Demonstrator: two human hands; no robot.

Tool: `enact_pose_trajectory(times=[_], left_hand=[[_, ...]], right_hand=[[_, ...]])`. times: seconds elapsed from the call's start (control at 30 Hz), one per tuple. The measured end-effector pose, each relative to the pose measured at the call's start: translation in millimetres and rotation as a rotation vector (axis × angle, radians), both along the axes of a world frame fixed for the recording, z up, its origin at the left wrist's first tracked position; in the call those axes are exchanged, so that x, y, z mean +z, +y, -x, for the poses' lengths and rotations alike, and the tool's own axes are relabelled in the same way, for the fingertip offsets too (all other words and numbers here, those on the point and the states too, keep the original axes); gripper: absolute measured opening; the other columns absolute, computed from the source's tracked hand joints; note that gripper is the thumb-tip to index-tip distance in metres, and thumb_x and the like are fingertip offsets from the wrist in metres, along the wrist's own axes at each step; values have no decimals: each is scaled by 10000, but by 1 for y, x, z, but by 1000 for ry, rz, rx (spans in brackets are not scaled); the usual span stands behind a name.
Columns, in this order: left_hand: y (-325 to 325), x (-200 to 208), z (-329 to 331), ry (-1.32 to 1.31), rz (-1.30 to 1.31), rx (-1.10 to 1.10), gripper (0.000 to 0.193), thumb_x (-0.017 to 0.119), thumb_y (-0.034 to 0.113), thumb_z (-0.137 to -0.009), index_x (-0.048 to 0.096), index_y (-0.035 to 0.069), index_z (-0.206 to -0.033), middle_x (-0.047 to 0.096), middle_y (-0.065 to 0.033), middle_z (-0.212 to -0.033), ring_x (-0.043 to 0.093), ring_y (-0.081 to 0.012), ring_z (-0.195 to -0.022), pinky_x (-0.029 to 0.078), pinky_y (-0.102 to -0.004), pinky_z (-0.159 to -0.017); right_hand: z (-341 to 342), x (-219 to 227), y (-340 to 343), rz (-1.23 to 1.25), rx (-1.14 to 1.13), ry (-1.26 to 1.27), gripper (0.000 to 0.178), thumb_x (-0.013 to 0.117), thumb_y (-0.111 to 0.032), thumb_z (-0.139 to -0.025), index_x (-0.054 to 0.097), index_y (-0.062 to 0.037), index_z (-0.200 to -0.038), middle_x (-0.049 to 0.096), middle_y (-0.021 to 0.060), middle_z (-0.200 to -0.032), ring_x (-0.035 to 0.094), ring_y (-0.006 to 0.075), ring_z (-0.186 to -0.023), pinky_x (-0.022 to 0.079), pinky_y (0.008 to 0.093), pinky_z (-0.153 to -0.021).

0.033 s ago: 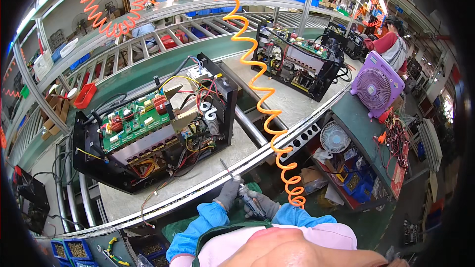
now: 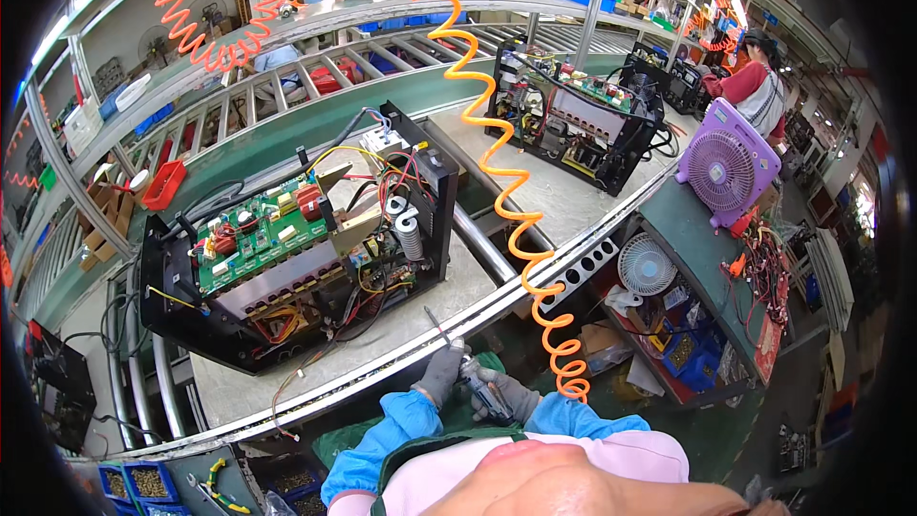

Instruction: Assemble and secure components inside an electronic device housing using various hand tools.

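I hold a power screwdriver (image 2: pixel 488 396) in front of my chest, at the near edge of the line. Its long thin bit points forward and slightly left, over the metal edge. My left hand (image 2: pixel 440 374), in a grey glove, is closed round the front end by the bit. Lower down, my right hand (image 2: pixel 516 399), also gloved, wraps the body of the tool. Beyond the bit tip stands an opened black machine chassis (image 2: pixel 439 172) on a metal plate (image 2: pixel 468 301). A green circuit board (image 2: pixel 272 241), a coil and loose wires show inside. The tip appears apart from the chassis.
A coiled orange hose (image 2: pixel 511 177) hangs right of the chassis. Farther right are a second opened machine (image 2: pixel 583 119), a purple fan (image 2: pixel 718 170) on a side bench and a co-worker (image 2: pixel 755 96). Blue bins (image 2: pixel 150 483) of small parts and pliers (image 2: pixel 223 489) sit lower left.
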State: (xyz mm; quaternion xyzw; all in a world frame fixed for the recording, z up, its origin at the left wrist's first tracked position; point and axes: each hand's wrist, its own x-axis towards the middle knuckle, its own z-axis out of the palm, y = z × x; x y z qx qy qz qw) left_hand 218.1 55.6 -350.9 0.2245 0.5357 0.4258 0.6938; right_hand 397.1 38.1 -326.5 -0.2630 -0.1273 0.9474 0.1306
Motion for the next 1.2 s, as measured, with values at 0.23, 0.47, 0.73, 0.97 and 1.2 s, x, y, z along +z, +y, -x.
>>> enact_pose_trajectory(times=[0.23, 0.47, 0.73, 0.97, 1.2], left_hand=[[-1, -4, 2, 70, -33, -28, 558, 452, 497, -941, 623, -16, -1080, 633, -112, -990, 565, -199, -888, 451, -328, -814], [-1, 37, 19, 502, -111, -344, 519, 432, 489, -951, 587, 16, -1097, 635, -132, -863, 615, -242, -798, 489, -343, -718], [26, 310, 40, 990, -1105, -332, 499, 525, 267, -913, 426, 40, -1347, 615, -184, -887, 630, -297, -821, 490, -377, -764], [71, 411, 11, 845, -1379, -266, 584, 513, 249, -906, 301, -1, -1390, 629, -244, -890, 612, -390, -829, 471, -438, -745], [107, 435, -5, 703, -1332, -241, 599, 506, 308, -886, 345, -38, -1349, 628, -273, -996, 617, -390, -939, 454, -431, -842]], right_hand=[[0, 2, -3, -38, -11, -37, 435, 441, -470, -947, 560, -79, -1095, 634, 166, -752, 638, 271, -622, 561, 441, -704], [0, 0, -3, -44, -10, 4, 435, 447, -464, -946, 552, -81, -1124, 636, 159, -767, 636, 270, -623, 561, 449, -705], [5, 22, -5, -20, -79, -100, 425, 507, -477, -915, 584, -92, -1079, 615, 83, -689, 621, 207, -549, 564, 375, -602], [7, 30, -6, -137, -26, -173, 445, 477, -479, -923, 579, -85, -1105, 606, 70, -683, 595, 186, -537, 524, 367, -617], [5, 29, -4, -172, -27, -117, 481, 413, -457, -963, 542, -30, -1143, 598, 115, -688, 592, 209, -556, 558, 397, -647]])
